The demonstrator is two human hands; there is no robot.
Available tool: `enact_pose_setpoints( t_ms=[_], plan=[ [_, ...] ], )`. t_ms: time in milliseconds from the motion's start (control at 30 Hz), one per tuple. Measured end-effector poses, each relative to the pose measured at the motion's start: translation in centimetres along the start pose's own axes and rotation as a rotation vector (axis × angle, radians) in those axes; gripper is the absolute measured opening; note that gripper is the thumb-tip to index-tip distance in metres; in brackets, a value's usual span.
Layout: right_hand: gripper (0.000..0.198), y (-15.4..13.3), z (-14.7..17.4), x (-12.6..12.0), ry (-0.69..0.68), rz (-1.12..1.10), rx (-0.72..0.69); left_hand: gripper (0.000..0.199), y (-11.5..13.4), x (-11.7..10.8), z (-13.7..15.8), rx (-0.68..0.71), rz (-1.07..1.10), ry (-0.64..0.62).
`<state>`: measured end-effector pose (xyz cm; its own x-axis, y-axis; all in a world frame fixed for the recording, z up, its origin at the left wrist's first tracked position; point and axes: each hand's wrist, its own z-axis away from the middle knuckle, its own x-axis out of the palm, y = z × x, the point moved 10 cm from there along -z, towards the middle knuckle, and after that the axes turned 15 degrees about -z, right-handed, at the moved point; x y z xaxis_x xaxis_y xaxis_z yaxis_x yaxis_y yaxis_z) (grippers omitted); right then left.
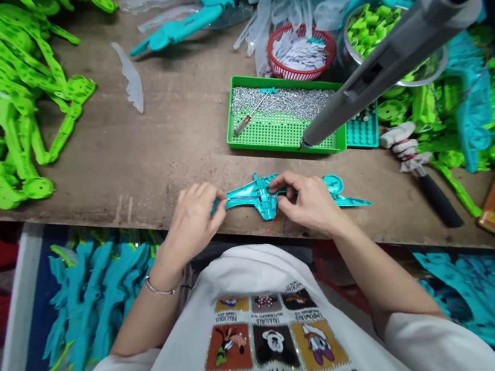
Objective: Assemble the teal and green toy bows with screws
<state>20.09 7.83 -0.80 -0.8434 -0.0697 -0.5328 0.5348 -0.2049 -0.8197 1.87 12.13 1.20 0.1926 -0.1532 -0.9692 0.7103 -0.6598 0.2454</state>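
Note:
A teal plastic toy shell half (265,197) lies at the table's front edge, its ribbed inner side facing up. My left hand (197,215) pinches its narrow left end between thumb and fingers. Over the shell's middle right, my right hand (306,199) has its thumb and fingers curled close together at a thin dark wire. Whether the fingertips grip the wire or the shell I cannot make out. Thin red and dark wires run along the inside and hang over the front edge. The shell's round part and pointed tip (353,201) stick out right of my right hand.
A green tray (288,151) of screws holds a screwdriver (250,118). A grey electric screwdriver (377,65) hangs above it. Behind stands a red basket (330,53). Green parts (4,108) are piled left; a black-handled tool (438,197) lies right. A bin (25,336) holds teal pieces below.

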Motion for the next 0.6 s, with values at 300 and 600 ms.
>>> enact_pose_setpoints(
  t_ms=[300,600],
  plan=[
    [0.029,-0.6,-0.7,-2.6,0.208,0.103,-0.124,0.008,-0.1,0.5,1.0,0.040,0.284,0.232],
    [0.040,1.4,-0.9,-1.2,-0.017,0.107,0.139,0.008,1.3,-0.2,1.1,0.173,0.300,0.433]
  ],
)
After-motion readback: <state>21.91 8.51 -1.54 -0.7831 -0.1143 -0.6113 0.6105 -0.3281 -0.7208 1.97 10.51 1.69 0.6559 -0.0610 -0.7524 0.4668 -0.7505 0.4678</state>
